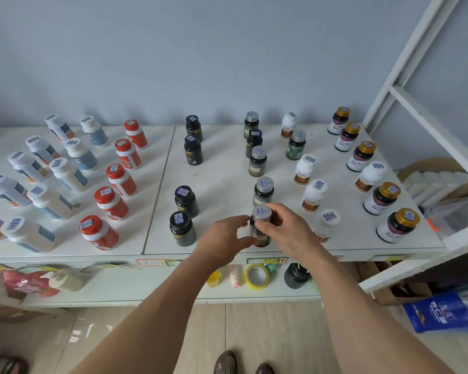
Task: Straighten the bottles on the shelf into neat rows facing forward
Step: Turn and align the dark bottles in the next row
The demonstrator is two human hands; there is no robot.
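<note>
Both forearms reach in; left hand (225, 240) and right hand (287, 230) pinch silver-cap bottle (260, 225) between them, upright at shelf (222, 184) front edge, just ahead of its row.

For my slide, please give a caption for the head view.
Both bare hands grip a silver-capped dark bottle on the white shelf.

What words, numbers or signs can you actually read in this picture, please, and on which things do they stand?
Nothing can be read with certainty.
Bottle labels, such as on the gold-capped bottle: Chinese characters, too small and blurred to quote.
Cap stickers, such as on the silver-capped bottle held by both hands: barcode-like print, unreadable.
Blue bag: large white Chinese characters, too blurred to quote.
Shelf edge tag: a red upward arrow only; its text is illegible.
</note>
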